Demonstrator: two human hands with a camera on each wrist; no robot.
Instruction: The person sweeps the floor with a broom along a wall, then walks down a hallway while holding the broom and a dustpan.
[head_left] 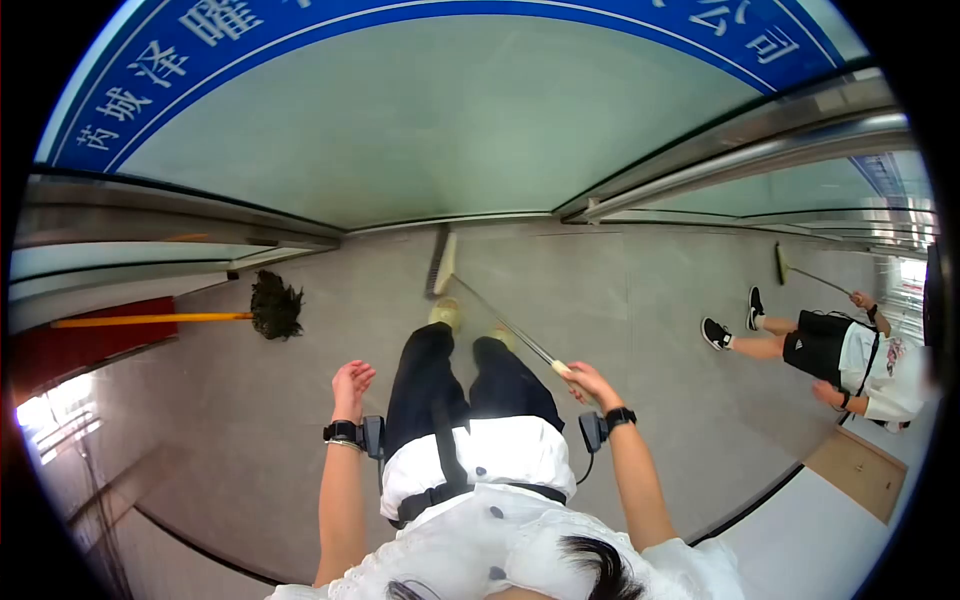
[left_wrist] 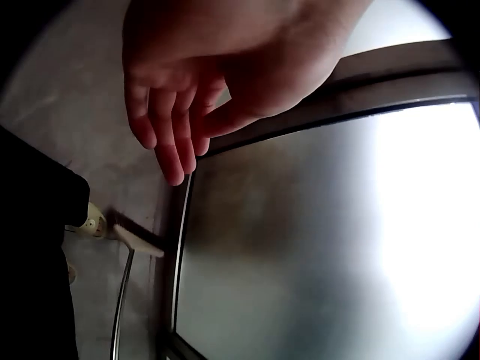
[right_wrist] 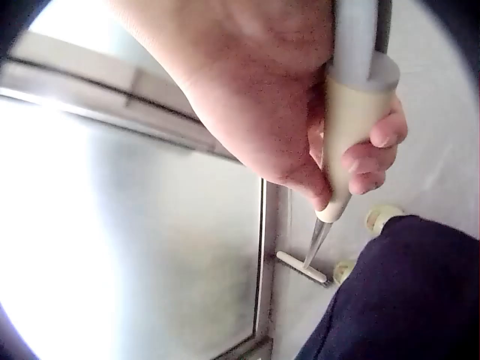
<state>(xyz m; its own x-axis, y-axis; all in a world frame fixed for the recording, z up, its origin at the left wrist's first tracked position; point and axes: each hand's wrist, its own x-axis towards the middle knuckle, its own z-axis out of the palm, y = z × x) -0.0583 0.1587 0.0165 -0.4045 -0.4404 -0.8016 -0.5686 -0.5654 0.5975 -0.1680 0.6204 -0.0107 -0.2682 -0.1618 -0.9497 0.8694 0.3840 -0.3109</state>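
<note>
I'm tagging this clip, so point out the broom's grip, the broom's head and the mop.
broom's grip (right_wrist: 345,135): right wrist view, cream sleeve middle.
broom's head (head_left: 442,262): head view, middle of the bar.
mop (head_left: 275,305): head view, dark strands.

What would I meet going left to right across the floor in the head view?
First the orange-handled mop → left hand, holding nothing → broom head → broom handle → right hand gripping that handle → another person's black shoes.
</note>
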